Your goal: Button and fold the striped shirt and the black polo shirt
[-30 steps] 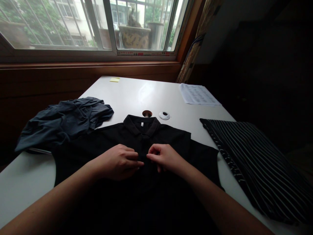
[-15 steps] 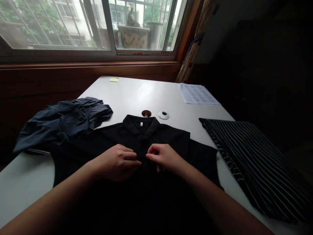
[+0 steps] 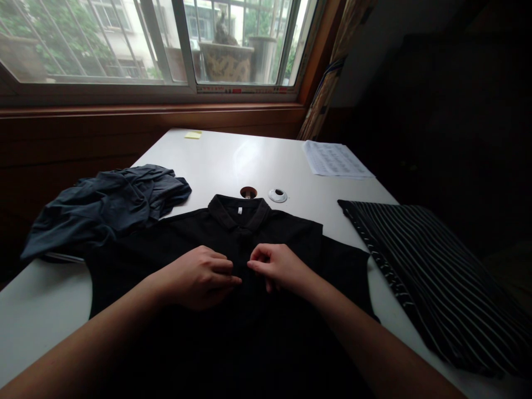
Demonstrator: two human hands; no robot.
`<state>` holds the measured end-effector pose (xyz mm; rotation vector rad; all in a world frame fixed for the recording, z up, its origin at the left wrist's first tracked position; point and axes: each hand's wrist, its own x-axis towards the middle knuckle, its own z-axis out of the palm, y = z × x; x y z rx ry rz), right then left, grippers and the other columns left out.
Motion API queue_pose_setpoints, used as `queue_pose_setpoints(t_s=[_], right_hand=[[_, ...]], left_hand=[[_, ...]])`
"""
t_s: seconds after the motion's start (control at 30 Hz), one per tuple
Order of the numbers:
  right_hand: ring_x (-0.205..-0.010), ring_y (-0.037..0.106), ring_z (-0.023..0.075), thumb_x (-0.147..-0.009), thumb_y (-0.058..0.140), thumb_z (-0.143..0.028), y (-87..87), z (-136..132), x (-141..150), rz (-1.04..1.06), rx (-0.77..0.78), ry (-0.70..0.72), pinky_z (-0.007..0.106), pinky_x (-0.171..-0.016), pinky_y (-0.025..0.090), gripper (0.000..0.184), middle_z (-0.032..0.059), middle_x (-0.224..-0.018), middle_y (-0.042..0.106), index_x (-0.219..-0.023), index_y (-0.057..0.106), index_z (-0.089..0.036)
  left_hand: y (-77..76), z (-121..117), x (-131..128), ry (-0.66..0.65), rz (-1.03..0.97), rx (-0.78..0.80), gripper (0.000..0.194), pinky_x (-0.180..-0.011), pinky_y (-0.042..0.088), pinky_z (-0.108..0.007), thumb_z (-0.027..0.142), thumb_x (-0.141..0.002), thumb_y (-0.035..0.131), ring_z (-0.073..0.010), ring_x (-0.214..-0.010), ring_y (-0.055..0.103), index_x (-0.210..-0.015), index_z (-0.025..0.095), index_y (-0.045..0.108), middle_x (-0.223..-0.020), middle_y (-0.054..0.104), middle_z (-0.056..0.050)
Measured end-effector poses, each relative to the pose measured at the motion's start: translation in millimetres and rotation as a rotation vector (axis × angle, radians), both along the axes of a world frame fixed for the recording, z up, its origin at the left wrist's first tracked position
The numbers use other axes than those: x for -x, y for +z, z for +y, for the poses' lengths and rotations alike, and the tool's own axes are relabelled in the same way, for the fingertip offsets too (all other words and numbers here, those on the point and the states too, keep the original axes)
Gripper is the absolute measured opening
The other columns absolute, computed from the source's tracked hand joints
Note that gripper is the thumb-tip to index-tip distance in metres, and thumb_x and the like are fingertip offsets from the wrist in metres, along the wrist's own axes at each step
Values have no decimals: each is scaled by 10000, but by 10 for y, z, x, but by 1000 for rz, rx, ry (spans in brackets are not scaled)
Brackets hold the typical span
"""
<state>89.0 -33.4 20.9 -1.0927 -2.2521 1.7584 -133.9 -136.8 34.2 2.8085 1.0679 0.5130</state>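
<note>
A black polo shirt (image 3: pixel 291 238) lies face up and flat on the white table (image 3: pixel 233 160), its collar pointing away from me. My left hand (image 3: pixel 199 276) and my right hand (image 3: pixel 278 267) meet at the shirt's front placket, just below the collar. Both hands have their fingers curled and pinched on the placket fabric, fingertips almost touching each other. What lies between the fingertips is too small and dark to make out.
A crumpled dark grey-blue garment (image 3: pixel 108 205) lies at the left. A black striped garment (image 3: pixel 436 277) covers the table's right edge. Printed paper (image 3: pixel 334 159), a yellow sticky note (image 3: pixel 193 134), a cable hole (image 3: pixel 248 192) and its white cap (image 3: pixel 278 194) lie further back.
</note>
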Motion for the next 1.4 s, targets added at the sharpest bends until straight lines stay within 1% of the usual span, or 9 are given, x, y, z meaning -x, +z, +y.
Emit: queue_pose_setpoints(t_s=[0.33,0.67,0.83,1.03,1.13,1.27,1.4], right_hand=[[-402,611,90,-881,649,-318,19,0,8,4,14,-8,141,-296,362,128,-49,-665,635,-871,645,-190],[-400,612,90,-877,651,-310,17,-10,9,5,24,-15,142,-293,363,122,-44,-683,644,-870,647,-189],[-399,609,88,-876,653,-299,32,-15,10,2,26,-17,142,-297,364,114,-44,-670,644,-864,644,-186],[-403,615,86,-879,650,-299,24,-6,16,-9,20,-8,138,-298,355,108,-54,-660,634,-871,649,-191],[-403,617,86,-880,649,-297,19,0,16,-11,17,-10,138,-294,356,106,-53,-669,638,-875,649,-191],[-394,611,83,-875,653,-286,25,3,16,-10,19,-13,135,-291,356,101,-52,-659,636,-865,648,-185],[-395,609,83,-874,658,-298,26,2,14,4,26,-12,134,-294,357,115,-52,-652,635,-867,650,-184]], left_hand=[[-1,7,0,15,62,61,288,-539,361,-325,227,-938,550,-167,-649,563,-1195,263,674,-763,609,-10],[-56,11,34,53,62,56,284,-556,350,-311,237,-943,558,-158,-649,560,-1197,291,675,-753,603,1],[-71,18,31,54,83,42,289,-563,354,-307,241,-943,563,-155,-653,564,-1208,285,671,-755,609,0],[-69,32,52,88,100,-2,317,-558,377,-304,233,-959,544,-148,-644,584,-1258,240,648,-760,631,-2],[-81,39,63,99,89,2,313,-562,388,-297,227,-963,543,-145,-650,597,-1257,241,650,-754,635,0],[-134,38,48,122,54,24,299,-570,398,-293,230,-981,525,-146,-653,610,-1246,242,662,-767,653,-4],[-157,34,7,149,-20,110,279,-576,406,-276,245,-975,544,-141,-648,620,-1218,249,682,-786,673,-7]])
